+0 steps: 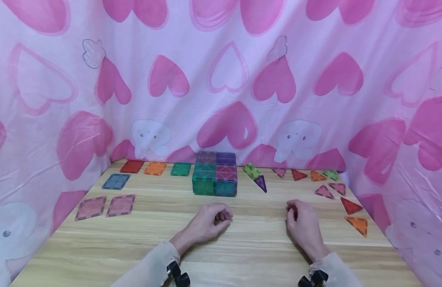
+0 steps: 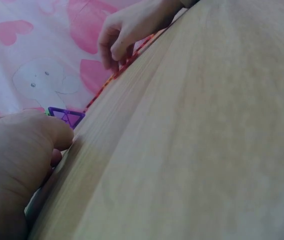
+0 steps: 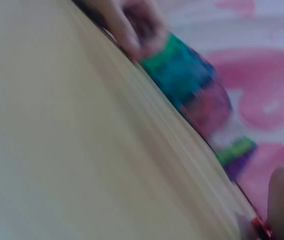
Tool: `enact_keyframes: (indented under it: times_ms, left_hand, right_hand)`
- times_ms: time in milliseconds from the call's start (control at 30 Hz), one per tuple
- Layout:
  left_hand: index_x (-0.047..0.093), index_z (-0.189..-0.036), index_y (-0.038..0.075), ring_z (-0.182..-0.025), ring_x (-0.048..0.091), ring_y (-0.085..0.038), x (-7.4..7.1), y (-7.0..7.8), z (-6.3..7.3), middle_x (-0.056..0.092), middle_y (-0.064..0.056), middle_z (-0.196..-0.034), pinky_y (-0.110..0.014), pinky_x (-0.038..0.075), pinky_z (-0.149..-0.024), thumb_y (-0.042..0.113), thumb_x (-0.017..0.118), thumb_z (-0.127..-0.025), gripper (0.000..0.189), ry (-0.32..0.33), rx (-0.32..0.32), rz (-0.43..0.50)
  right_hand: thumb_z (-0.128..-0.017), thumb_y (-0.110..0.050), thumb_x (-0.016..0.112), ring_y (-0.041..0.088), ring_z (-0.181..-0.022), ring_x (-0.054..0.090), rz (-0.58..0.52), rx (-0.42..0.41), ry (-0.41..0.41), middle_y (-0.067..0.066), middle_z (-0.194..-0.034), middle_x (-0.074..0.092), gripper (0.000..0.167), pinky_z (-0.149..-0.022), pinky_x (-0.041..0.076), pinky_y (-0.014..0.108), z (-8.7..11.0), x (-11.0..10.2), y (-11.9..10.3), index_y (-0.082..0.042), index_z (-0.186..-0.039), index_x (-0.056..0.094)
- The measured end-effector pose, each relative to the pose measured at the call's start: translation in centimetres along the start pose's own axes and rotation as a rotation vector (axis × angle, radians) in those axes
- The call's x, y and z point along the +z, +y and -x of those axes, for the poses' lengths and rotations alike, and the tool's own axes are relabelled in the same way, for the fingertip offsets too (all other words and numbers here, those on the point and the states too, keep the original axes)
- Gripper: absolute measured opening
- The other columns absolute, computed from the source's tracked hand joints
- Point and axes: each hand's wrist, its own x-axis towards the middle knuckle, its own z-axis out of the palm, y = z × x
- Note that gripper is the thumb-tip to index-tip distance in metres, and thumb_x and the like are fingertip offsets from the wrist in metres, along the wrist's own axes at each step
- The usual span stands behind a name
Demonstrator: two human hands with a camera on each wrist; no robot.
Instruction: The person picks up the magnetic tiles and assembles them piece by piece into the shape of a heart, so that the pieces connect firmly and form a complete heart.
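With both my left hand [image 1: 208, 223] and right hand [image 1: 304, 226] loosely curled and empty, the box [image 1: 214, 175] before me looks assembled, while squares [image 1: 121, 205] left and triangles [image 1: 324, 192] right of it lie unattached.

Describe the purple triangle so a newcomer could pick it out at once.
On the wooden table, find the block of translucent tiles. Right of it lies a lime-green piece. At its near end, the purple triangle is the only triangle in purple.
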Motion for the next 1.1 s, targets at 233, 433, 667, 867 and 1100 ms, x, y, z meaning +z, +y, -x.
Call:
enact_keyframes:
  times_ms: [233, 433, 667, 867, 1100]
  left_hand:
    - [0.076, -0.11, 0.013, -0.09, 0.067, -0.007, 0.0, 0.0, 0.0, 0.076, 0.001, -0.103, -0.024, 0.059, -0.08, 0.007, 0.083, -0.097, 0.016, -0.007, 0.03, 0.012]
    - [0.077, -0.114, 0.014, -0.096, 0.068, -0.01, 0.1, 0.1, 0.1, 0.075, 0.003, -0.109, -0.026, 0.059, -0.085, 0.011, 0.087, -0.096, 0.022, -0.012, 0.022, -0.021]
    - [0.074, -0.137, 0.017, -0.121, 0.067, -0.019, 0.0, -0.2, 0.2, 0.065, -0.006, -0.149, -0.036, 0.059, -0.099, 0.014, 0.084, -0.098, 0.04, -0.056, 0.086, -0.103]
    - [0.063, -0.156, 0.023, -0.154, 0.047, -0.022, 0.3, -0.2, 0.2, 0.054, -0.003, -0.168, -0.054, 0.042, -0.125, 0.029, 0.072, -0.109, 0.048, -0.169, 0.19, -0.235]
    - [0.056, -0.165, 0.029, -0.147, 0.048, -0.019, 0.1, 0.4, 0.2, 0.051, 0.004, -0.171, -0.053, 0.042, -0.12, 0.037, 0.056, -0.117, 0.049, -0.24, 0.218, -0.335]
  right_hand:
    - [-0.096, 0.016, 0.065, 0.018, -0.105, 0.076, -0.2, -0.117, -0.137, 0.002, -0.111, 0.081, 0.036, -0.088, 0.065, 0.042, 1.8, 1.6, -3.8, -0.01, -0.115, 0.081]
    - [-0.1, 0.018, 0.061, 0.013, -0.121, 0.075, -0.396, -0.182, -0.304, -0.009, -0.126, 0.08, 0.051, -0.101, 0.062, 0.032, 2.6, 2.0, -5.5, -0.02, -0.127, 0.08]
    - [-0.097, 0.019, 0.062, 0.012, -0.11, 0.076, -0.431, -0.211, -0.198, -0.002, -0.128, 0.081, 0.046, -0.1, 0.056, 0.017, 1.5, 1.5, -3.9, -0.012, -0.126, 0.08]
    - [-0.095, 0.014, 0.06, 0.032, -0.109, 0.069, -0.147, -0.031, 0.133, 0.014, -0.116, 0.077, 0.033, -0.094, 0.048, 0.028, -0.5, -1.5, 2.0, -0.003, -0.118, 0.077]
    - [-0.097, -0.001, 0.057, 0.061, -0.129, 0.043, 0.061, 0.273, 0.182, 0.039, -0.135, 0.057, 0.035, -0.107, 0.03, 0.072, -1.4, -5.0, 7.9, 0.008, -0.128, 0.07]
